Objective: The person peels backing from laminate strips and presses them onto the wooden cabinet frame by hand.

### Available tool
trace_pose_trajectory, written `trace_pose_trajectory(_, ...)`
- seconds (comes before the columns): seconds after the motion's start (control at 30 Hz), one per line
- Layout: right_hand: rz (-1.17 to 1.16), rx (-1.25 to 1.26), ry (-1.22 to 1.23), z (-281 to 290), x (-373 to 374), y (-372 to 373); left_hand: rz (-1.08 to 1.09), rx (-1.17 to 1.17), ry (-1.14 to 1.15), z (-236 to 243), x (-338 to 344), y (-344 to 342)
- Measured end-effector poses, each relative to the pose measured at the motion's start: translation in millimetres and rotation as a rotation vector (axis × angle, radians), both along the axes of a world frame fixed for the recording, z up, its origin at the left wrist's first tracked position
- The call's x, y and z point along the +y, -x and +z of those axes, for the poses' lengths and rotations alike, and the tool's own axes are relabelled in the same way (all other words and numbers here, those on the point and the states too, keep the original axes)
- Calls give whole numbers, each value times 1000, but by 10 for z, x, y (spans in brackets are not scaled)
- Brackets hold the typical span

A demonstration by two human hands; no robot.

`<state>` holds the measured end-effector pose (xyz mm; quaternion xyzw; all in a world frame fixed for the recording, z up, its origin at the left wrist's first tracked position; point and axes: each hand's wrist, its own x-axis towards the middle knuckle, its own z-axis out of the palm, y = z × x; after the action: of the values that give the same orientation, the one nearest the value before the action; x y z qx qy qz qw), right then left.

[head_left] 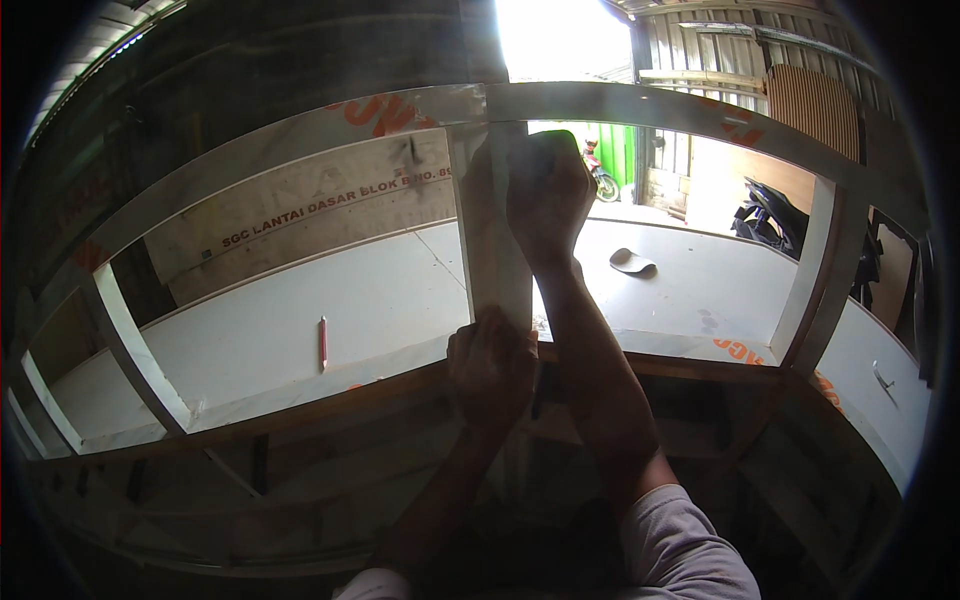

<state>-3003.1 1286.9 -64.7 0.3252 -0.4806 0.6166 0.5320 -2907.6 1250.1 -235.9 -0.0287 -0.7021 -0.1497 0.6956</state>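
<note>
The upright post (492, 260) is set in the pale frame (620, 103), left hand (492, 365) curled at its foot, right hand (548, 195) fisted near its top. What's gripped, if anything, can't be told. Probably stiff but lightish, best held by its edges.

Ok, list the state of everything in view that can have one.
Left hand: curled closed, at the post's lower part.
Right hand: curled closed, higher up; contents hidden.
Post: upright.
Red pencil-like stick: lying on the white board.
Pale scrap: curved, lying on the white board.
Dark motorcycle: parked upright, partly hidden.
</note>
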Motion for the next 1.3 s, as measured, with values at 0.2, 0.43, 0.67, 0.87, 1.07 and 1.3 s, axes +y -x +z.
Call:
trace_pose_trajectory(0.2,-8,16,20,3,2,4,-20,-7,-34,-6,0,20)
trace_pose_trajectory(0.43,-23,2,29,15,-20,20,-11,-35,-36,-20,-15,32)
trace_pose_trajectory(0.67,-70,24,77,44,-52,-9,22,-159,-8,-80,-73,34)
trace_pose_trajectory(0.87,-26,-143,6,89,-4,-19,-16,-57,-29,-98,-59,79)
trace_pose_trajectory(1.07,13,-66,-5,116,-1,-5,35,-69,7,-135,-102,113)
trace_pose_trajectory(1.3,-91,-169,-42,182,26,-190,19,-38,-33,-140,-53,125)
